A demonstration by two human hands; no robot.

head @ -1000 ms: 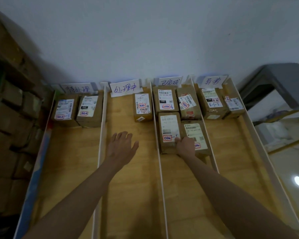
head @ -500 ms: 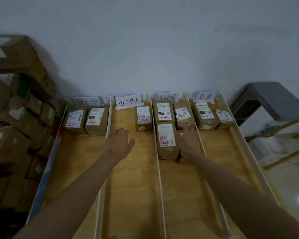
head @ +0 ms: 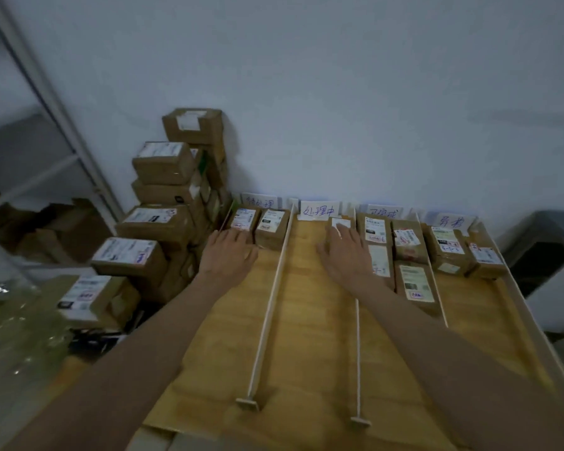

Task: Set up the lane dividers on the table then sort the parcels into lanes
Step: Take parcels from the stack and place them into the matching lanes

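White lane dividers [head: 271,297] split the wooden table [head: 310,336] into lanes, each headed by a handwritten sign [head: 319,210]. My left hand [head: 227,253] hovers flat, fingers straight, over the leftmost lane just in front of two labelled parcels [head: 258,226]. My right hand [head: 347,252] reaches flat over the second lane, its fingers on or above a small parcel [head: 341,222] at the far end. The third lane holds several parcels [head: 411,265]. Two more parcels [head: 459,252] lie in the rightmost lane.
A tall stack of unsorted cardboard parcels [head: 163,222] stands left of the table against the wall. A metal shelf frame [head: 56,102] rises further left. A dark grey stand [head: 547,242] sits at the right. The table's right wall [head: 541,323] runs toward me.
The view has swung left, bringing the parcel stack into sight. My right hand left the third-lane parcel and moved to the second lane; my left hand moved to the leftmost lane.
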